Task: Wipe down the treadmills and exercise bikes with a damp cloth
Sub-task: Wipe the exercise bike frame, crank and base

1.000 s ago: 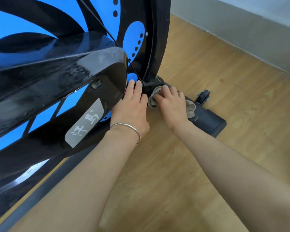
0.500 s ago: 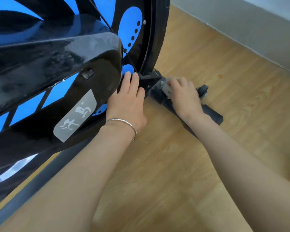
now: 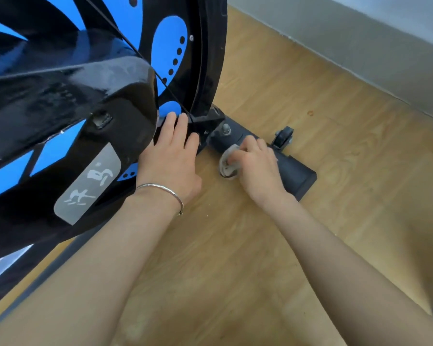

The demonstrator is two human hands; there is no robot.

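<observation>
A black and blue exercise bike point(image 3: 90, 96) fills the left of the view, its flywheel guard point(image 3: 210, 58) reaching down to a dark front stabiliser bar point(image 3: 295, 173) on the floor. My right hand point(image 3: 258, 168) grips a bunched grey-beige cloth point(image 3: 228, 166) against the near side of that bar, just below a bolt point(image 3: 226, 129). My left hand point(image 3: 170, 158) rests flat with straight fingers on the bike frame beside the bracket at the wheel's foot. A thin bangle circles the left wrist.
A small transport wheel point(image 3: 283, 137) sticks out behind the stabiliser bar. Wooden floor point(image 3: 335, 121) spreads to the right, up to a grey skirting and wall point(image 3: 360, 33) at the top right. A grey label point(image 3: 88, 183) marks the bike's frame.
My right hand slid along the stabiliser bar with the cloth, out toward the transport wheel and then back nearer the bolt. The left hand has stayed on the frame.
</observation>
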